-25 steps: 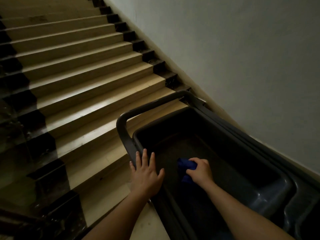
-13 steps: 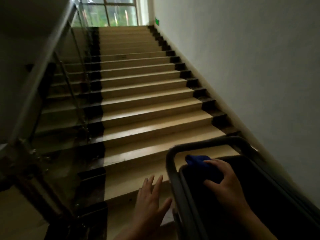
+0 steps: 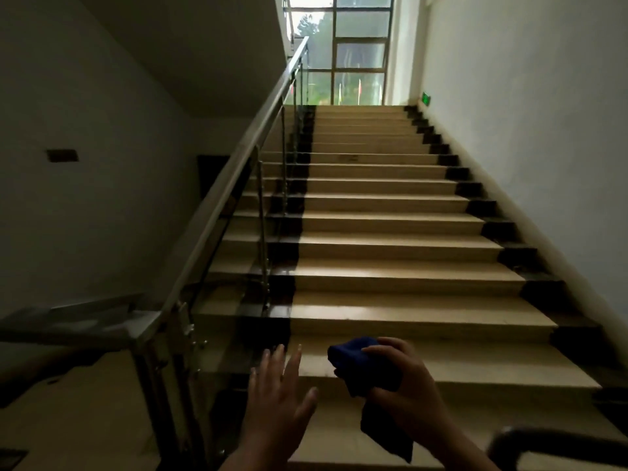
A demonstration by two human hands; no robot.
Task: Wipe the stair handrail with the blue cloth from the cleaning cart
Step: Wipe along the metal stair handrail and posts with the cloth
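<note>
Dim stairwell, daylight from tall gridded glass window (image 3: 343, 52) at top, sheen on beige polished stair treads (image 3: 390, 266), soft blur, wide-angle edge bending

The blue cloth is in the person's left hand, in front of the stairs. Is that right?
Not quite. The blue cloth is in the person's right hand, in front of the stairs. The left hand is open and holds nothing. The head view shows this.
</note>
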